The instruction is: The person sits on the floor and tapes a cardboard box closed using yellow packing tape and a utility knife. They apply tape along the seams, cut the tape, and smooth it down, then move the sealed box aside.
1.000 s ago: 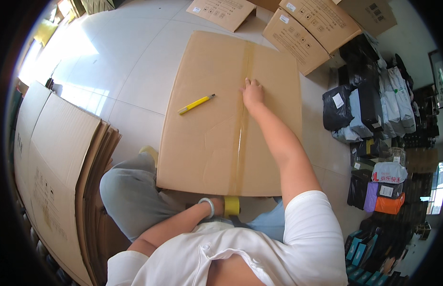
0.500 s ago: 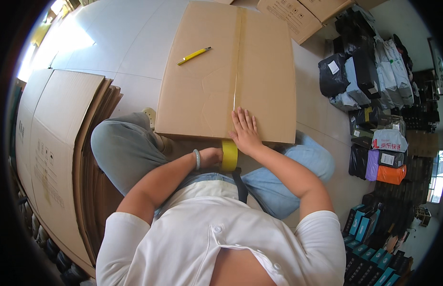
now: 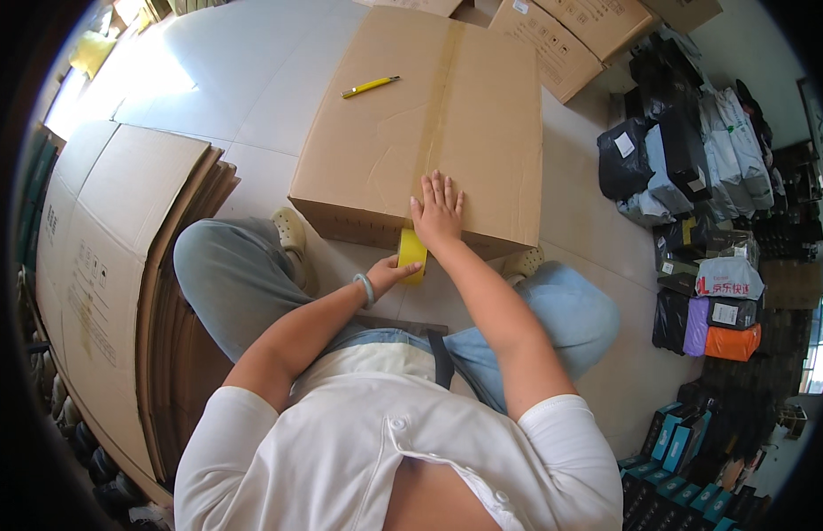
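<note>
A large cardboard box (image 3: 367,159) rests on the floor before my bent legs, a strip of clear yellowish tape (image 3: 444,80) running along its top seam. My left hand (image 3: 396,271) is closed round a roll of yellow packing tape (image 3: 413,255), held against the near side of the box below the seam. Flat on the top near the front edge lies my right hand (image 3: 439,211), fingers spread over the tape strip, holding nothing. A yellow utility knife (image 3: 371,87) lies on the far left part of the box top.
Folded cardboard sheets (image 3: 102,257) stand stacked at my left. More cardboard boxes (image 3: 553,49) sit at the far right. Along the right side are wrapped parcels (image 3: 624,164) in black, white and orange, and stacked black and teal boxes (image 3: 673,442) nearer me.
The box's near edge has lifted or turned slightly, showing more of its front side. My left hand has risen with the tape roll toward that side; my right hand has shifted slightly left.
</note>
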`<action>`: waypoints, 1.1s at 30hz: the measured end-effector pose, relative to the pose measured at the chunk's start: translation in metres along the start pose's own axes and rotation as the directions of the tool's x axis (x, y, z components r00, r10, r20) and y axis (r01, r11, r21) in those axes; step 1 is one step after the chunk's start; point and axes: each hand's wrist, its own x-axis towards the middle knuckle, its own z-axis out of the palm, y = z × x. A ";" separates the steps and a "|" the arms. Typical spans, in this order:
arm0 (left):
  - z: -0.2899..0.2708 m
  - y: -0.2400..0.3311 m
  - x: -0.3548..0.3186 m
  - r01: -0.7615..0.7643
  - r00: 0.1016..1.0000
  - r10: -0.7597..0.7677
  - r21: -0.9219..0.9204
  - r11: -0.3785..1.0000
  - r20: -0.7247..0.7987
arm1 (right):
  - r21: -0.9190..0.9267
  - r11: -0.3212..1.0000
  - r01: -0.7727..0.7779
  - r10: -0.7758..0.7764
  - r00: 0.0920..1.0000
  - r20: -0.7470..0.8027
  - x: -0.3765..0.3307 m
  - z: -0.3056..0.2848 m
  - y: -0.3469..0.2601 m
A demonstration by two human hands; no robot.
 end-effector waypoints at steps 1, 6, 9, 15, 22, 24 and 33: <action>-0.001 0.004 0.000 -0.016 0.999 0.016 0.026 1.000 -0.029 | 0.013 0.999 -0.041 0.041 0.999 0.036 0.008 -0.001 -0.005; -0.009 0.010 0.006 -0.042 0.998 0.045 0.066 0.997 -0.039 | 0.041 0.966 -0.253 0.248 0.963 0.103 0.049 -0.007 -0.031; -0.005 0.009 0.004 -0.074 0.997 0.077 0.082 0.994 -0.031 | 0.079 0.949 -0.306 0.299 0.950 0.090 0.075 -0.005 -0.026; -0.015 0.010 0.011 0.015 1.000 -0.016 0.105 0.994 0.015 | 0.118 0.947 -0.298 0.298 0.954 0.016 0.095 0.009 -0.012; -0.018 -0.006 0.009 -0.132 0.991 0.128 0.194 0.972 0.035 | 0.043 0.986 0.164 -0.160 0.984 -0.079 0.031 0.003 0.010; -0.022 -0.009 0.013 -0.132 0.990 0.121 0.185 0.974 0.067 | 0.000 0.988 0.152 -0.151 0.987 -0.058 0.029 -0.001 0.008; -0.037 -0.043 0.015 0.442 0.889 -0.457 0.245 0.863 0.004 | -0.019 0.992 0.127 -0.127 0.992 -0.015 0.030 0.003 0.011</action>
